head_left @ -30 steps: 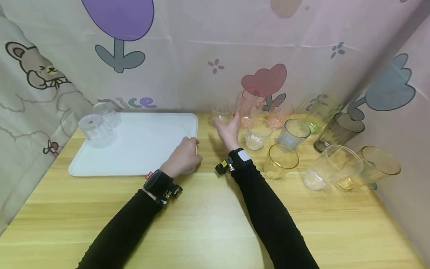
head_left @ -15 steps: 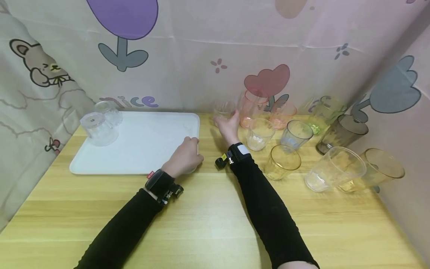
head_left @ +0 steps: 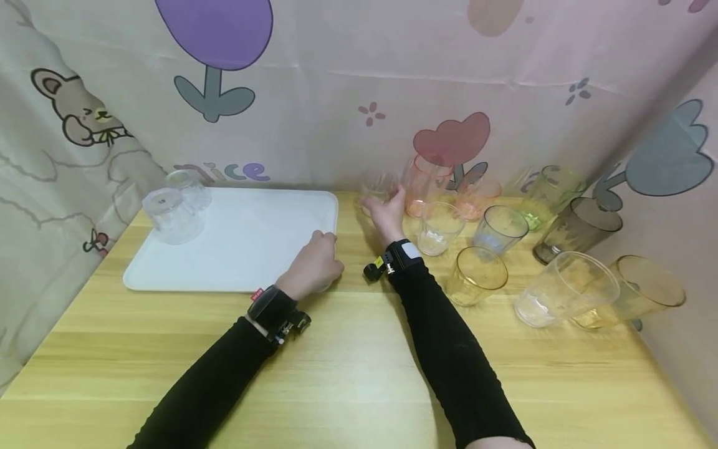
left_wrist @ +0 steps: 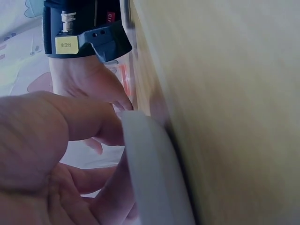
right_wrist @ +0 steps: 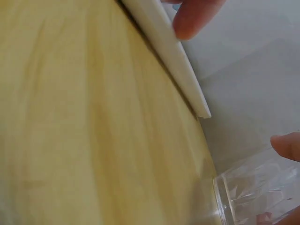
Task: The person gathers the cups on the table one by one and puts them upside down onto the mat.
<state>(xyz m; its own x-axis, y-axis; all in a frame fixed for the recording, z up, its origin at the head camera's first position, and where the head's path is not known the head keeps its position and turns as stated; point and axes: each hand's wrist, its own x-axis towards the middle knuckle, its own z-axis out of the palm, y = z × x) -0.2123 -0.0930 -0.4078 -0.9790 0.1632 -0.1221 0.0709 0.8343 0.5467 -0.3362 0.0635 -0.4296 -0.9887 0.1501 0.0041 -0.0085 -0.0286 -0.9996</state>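
At the right edge of the white tray [head_left: 241, 249], my left hand [head_left: 314, 265] has its fingers curled over the rim. In the left wrist view its thumb and fingers pinch the tray's raised edge [left_wrist: 150, 164]. My right hand [head_left: 387, 215] reaches to the back of the table and holds a clear glass [head_left: 379, 186] beside the tray's far right corner. The right wrist view catches this glass's ribbed wall [right_wrist: 262, 187] at lower right, with a fingertip [right_wrist: 287, 145] against it. Two clear glasses stand upside down at the tray's left end, the nearer one [head_left: 176, 218] overlapping the other.
Right of my right hand stand a tall pink glass [head_left: 423, 190], a clear glass [head_left: 440, 231], a bluish glass [head_left: 499, 231] and a yellow glass [head_left: 475, 277]. Farther right are green [head_left: 546, 199], grey [head_left: 578, 231], large clear [head_left: 563, 290] and amber [head_left: 645, 287] glasses. A printed curtain [head_left: 314, 125] hangs behind.
The whole head view has shifted slightly, so everything appears a little farther right. Both hands keep their places at the tray edge and the clear glass.
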